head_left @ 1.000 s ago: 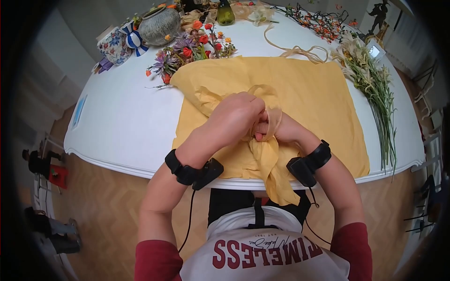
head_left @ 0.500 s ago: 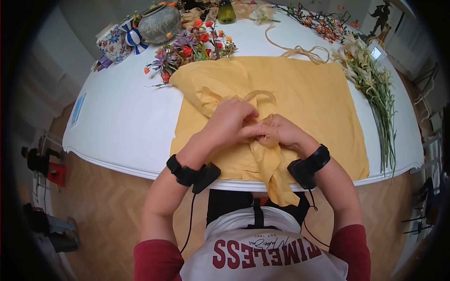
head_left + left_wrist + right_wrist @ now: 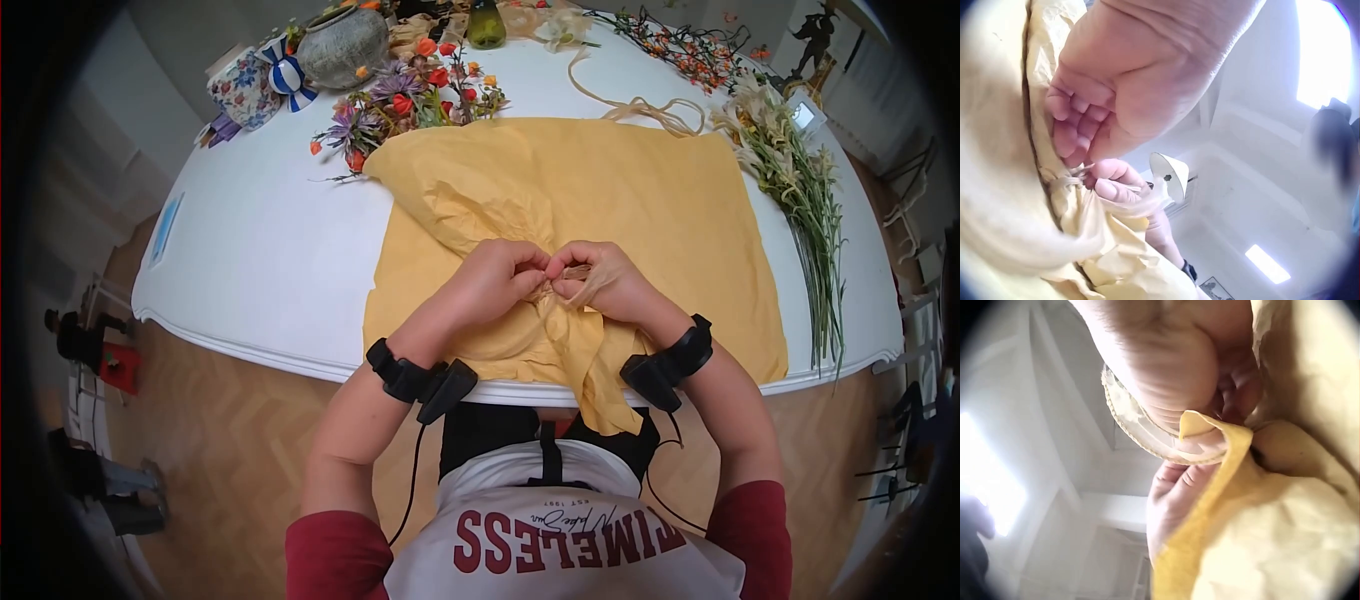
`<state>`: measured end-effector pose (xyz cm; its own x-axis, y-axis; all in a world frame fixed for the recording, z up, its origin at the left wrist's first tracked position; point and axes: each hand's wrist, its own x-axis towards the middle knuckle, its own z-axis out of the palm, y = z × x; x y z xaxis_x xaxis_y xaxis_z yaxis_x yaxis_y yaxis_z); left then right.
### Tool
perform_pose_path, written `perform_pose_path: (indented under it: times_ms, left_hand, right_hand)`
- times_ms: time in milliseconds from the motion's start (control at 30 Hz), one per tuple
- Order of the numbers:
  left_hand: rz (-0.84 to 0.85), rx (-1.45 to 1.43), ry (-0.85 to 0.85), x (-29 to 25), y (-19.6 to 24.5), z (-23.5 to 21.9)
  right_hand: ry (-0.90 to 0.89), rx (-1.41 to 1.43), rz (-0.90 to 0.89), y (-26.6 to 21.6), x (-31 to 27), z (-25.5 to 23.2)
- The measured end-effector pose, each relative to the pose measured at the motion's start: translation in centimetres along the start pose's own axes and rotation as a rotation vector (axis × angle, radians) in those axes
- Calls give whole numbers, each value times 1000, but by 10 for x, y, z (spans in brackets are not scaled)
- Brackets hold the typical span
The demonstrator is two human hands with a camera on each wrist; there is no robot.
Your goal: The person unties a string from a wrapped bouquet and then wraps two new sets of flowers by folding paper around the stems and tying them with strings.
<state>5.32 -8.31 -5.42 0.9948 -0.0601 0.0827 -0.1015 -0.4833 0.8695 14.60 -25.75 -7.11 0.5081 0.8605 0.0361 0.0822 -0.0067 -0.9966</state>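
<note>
A large sheet of yellow wrapping paper [image 3: 660,200] lies on the table, bunched at its near left part, with a crumpled tail [image 3: 600,385] hanging over the table edge. A sheer beige ribbon [image 3: 1154,197] goes round the gathered neck and shows a small knot there in the left wrist view. My left hand [image 3: 488,283] pinches the ribbon at the knot between thumb and fingertips. Close against it, my right hand [image 3: 622,290] pinches the ribbon too, and a loose length drapes over its fingers. In the right wrist view, paper folds partly hide the fingertips.
Red and purple flowers [image 3: 405,100] lie beyond the paper's far left corner. Pale lilies with long stems [image 3: 815,230] lie at the right. Farther back are a grey pot [image 3: 343,50], a floral vase [image 3: 243,90], a green glass vase [image 3: 486,28] and a loose beige cord [image 3: 640,108].
The ribbon loop that stood above the hands has come down. My left hand has drawn back nearer the table edge, and both hands' fingertips now meet at the knot.
</note>
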Motion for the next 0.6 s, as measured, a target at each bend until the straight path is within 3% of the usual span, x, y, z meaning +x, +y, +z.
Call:
perform_pose_path:
  times_ms: [33,100,133,200,300,433,500,533,600]
  left_hand:
    - [1,-1,-1,2,-1,0]
    - [-147,-101,-43,6,-3,0]
    - [-149,-100,-42,7,-1,1]
    - [-174,-285,-48,9,4,0]
    - [-174,-289,-170,9,13,-4]
    - [-231,-266,-144,8,4,-5]
    - [-193,-191,70,0,7,-5]
    - [-193,-191,67,-5,11,-7]
    - [20,438,232,-16,18,-13]
  right_hand:
    - [2,0,1,-3,0,3]
    - [217,-793,-383,-12,-2,9]
    - [215,-791,-384,-12,-2,11]
    - [350,-901,-572,-11,0,14]
    - [374,-937,-586,-5,0,10]
    - [393,-917,-589,-10,-5,6]
    - [361,-889,-519,-7,-7,2]
    - [363,-889,-517,-8,-10,0]
    - [275,-943,-421,-11,-15,-6]
